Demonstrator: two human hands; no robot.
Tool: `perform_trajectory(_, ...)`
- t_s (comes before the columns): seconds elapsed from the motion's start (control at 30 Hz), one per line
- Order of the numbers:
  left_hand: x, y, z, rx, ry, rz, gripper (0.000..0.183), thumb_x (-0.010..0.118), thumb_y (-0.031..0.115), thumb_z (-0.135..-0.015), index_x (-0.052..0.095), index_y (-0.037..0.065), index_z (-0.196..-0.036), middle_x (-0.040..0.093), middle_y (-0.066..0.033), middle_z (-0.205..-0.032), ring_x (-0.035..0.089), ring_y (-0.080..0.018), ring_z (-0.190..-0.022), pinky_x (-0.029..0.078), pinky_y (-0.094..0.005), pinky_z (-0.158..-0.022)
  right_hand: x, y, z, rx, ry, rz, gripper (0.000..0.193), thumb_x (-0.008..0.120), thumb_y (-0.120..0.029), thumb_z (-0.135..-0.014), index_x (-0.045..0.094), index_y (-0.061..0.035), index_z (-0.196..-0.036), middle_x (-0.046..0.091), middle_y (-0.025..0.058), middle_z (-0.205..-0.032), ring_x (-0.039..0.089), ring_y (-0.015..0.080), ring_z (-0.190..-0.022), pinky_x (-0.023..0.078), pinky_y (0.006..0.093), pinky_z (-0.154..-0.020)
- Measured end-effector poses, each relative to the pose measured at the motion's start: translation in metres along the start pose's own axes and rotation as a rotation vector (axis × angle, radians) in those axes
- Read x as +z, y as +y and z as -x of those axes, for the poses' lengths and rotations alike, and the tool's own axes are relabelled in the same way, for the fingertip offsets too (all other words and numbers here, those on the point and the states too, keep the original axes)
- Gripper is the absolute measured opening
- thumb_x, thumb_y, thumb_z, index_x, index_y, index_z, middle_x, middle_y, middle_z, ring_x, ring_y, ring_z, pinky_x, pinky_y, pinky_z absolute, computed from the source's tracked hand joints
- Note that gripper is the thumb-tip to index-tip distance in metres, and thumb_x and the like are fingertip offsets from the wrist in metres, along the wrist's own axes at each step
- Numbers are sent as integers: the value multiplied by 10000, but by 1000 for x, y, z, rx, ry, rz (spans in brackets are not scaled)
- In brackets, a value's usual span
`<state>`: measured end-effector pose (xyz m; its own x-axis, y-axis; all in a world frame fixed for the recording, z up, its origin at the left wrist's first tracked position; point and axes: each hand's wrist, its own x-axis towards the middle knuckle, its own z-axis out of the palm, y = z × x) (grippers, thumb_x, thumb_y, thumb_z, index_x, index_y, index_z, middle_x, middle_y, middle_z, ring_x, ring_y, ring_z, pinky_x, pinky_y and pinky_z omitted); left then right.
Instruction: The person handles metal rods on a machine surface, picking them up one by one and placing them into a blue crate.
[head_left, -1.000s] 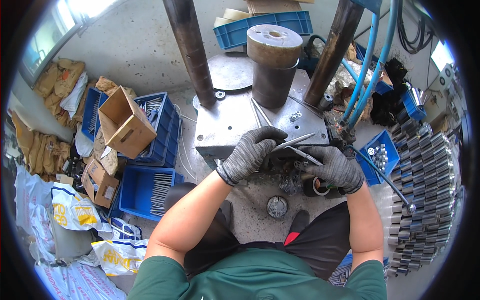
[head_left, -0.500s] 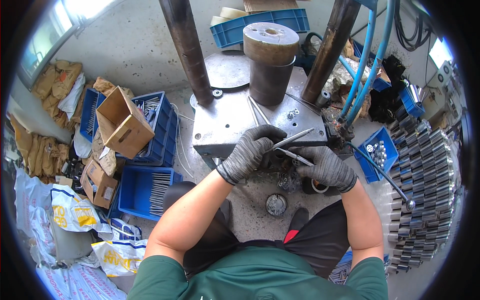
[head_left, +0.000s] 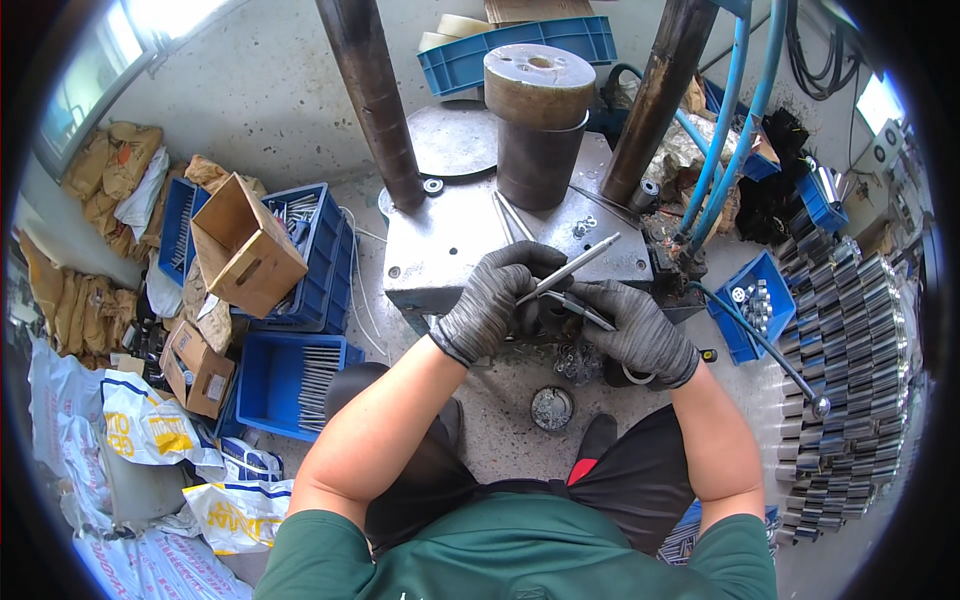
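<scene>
My left hand (head_left: 497, 300), in a grey knitted glove, is closed round one end of a slim metal rod (head_left: 582, 262). The rod slants up to the right above the front edge of a steel press table (head_left: 440, 250). Close beside it, my right hand (head_left: 640, 338), gloved alike, is closed on a small grey metal tool that looks like pliers (head_left: 583, 309). The tool's tip is near the rod's held end; whether they touch is hard to tell. Two more rods (head_left: 517, 219) lie on the table behind my left hand, with several small rings (head_left: 584, 226) to their right.
A thick steel cylinder (head_left: 541, 160) stands mid-table between two dark columns (head_left: 372, 100). Blue bins with rods (head_left: 290, 385) and a cardboard box (head_left: 245, 250) are at left. At right are a blue bin of small metal parts (head_left: 752, 310), a ball-ended lever (head_left: 775, 355) and stacked metal tubes (head_left: 850, 380).
The rod has swung to a steeper slant, its free end higher and slightly left. My right hand has shifted a little left and up, bringing the tool closer to the left hand.
</scene>
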<state>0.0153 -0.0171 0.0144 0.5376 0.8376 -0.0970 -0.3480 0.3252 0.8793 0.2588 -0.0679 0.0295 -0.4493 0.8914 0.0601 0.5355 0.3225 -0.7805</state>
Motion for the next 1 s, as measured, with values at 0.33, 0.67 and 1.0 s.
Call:
perform_trajectory(0.33, -31, -6, -11, 51, -18, 552, 450, 541, 58, -837, 569, -141, -1239, 708, -234, -1036, 676, -185, -599, 564, -260, -511, 6, 9, 0, 266, -122, -677, 551, 733, -107, -884, 550, -15, -1395, 678, 43, -1064, 661, 177, -930, 552, 330, -881)
perform_trajectory(0.67, -35, 3, -9, 138, -66, 699, 538, 562, 82, -1028, 403, 93, -1542, 646, -157, -1241, 692, -198, -948, 599, -267, -691, -16, 68, -13, 129, 464, 105, 360, 687, -59, -842, 627, -1, -1192, 720, 142, -989, 702, 244, -931, 549, 372, -868)
perform_trajectory(1.0, -36, 3, -10, 139, -247, 828, 473, 548, 97, -1022, 465, 62, -1487, 651, -123, -1017, 448, -90, -593, 405, -188, -448, -5, 89, -27, 87, 504, 337, 363, 697, -131, -838, 651, 6, -1171, 684, 254, -1007, 681, 419, -949, 557, 471, -856)
